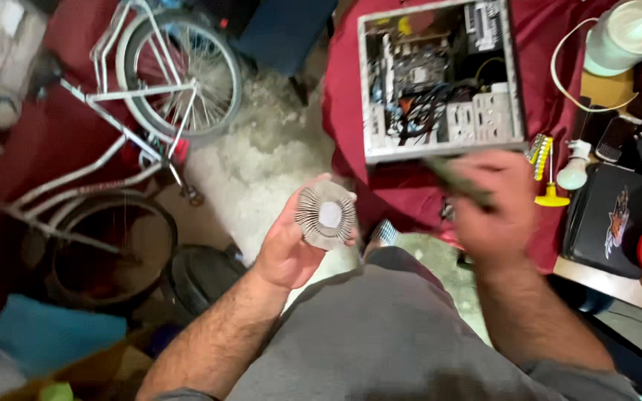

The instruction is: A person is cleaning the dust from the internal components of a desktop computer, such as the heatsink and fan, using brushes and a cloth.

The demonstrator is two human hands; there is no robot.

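Between the left hand (291, 249) holding the round finned heatsink (326, 214) and the blurred right hand (488, 204) lies an open gap above the person's lap. Ahead, the open computer case (440, 78) on the red cloth (343, 119) blocks the way; its inside is crowded with cables. A yellow screwdriver (551, 178), what may be a bulb (575, 172) and a black box (611, 219) crowd the right. The white bicycle (150, 96) fills the left.

Round finned heatsink (326, 214) bare shiny metal; computer case (440, 78) matt grey metal; red cloth (410, 189)

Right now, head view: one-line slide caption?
Left hand holds a round finned heatsink; blurred right hand grips a thin tool beside an open computer case.
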